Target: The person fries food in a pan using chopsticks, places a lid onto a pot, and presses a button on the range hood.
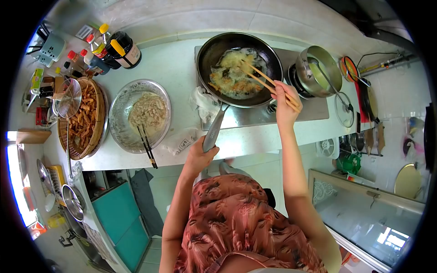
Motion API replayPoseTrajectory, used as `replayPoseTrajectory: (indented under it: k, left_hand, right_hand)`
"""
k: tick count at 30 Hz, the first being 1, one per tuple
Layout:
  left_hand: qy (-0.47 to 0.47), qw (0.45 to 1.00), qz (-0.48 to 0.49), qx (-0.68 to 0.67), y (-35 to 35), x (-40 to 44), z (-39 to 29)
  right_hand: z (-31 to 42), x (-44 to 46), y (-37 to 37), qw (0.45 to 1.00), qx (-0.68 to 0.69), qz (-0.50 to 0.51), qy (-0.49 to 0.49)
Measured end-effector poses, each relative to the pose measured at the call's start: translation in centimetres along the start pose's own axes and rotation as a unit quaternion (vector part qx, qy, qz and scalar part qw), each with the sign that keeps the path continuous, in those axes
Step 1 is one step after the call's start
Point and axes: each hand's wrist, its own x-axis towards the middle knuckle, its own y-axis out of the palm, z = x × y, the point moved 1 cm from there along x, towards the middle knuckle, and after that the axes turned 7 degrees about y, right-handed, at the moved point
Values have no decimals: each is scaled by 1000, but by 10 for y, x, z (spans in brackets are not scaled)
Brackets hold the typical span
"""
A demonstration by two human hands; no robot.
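My left hand (200, 156) is wrapped round the grey handle of a dark wok (207, 50), which sits on the stove (236, 119). Between the fingers of my right hand (286, 101) is a pair of wooden chopsticks (264, 83), their tips down in the wok. Bubbling oil covers the wok's middle, and golden-brown battered pieces (239, 87) fry along its near side. Left of the wok, a steel bowl (119, 136) holds pale battered food (149, 111), with dark chopsticks (147, 146) leaning over its near rim.
At the left, a wicker basket (101, 123) holds fried pieces, and a wire skimmer (69, 101) lies over it. Sauce bottles (124, 51) line the back left. A steel pot (334, 73) with a ladle stands on the right burner, beside a glass lid (344, 111). Plastic bags (182, 140) lie near the counter's front edge.
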Motion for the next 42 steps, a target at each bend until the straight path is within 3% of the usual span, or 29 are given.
replayPoseTrajectory:
  k: [7,15,23,29,42]
  left_hand:
    - [-21,1000,-6,2,2,-4,-8]
    - [-4,1000,5,3,0,-2,-6]
    - [-14,1000,10,-1,1,-2,-6]
    - [-11,1000,10,-4,-1,-2,-6]
    - [-5,1000,15,6,-1,-1,-7]
  right_hand:
    - [-19,13,42,994,86,15,59]
    - [-24,24,57,971,197,-67,120]
    - [-12,11,45,976,176,-10,125]
    - [-22,6,74,974,195,-38,109]
    - [-25,-3,2,931,261,-115,228]
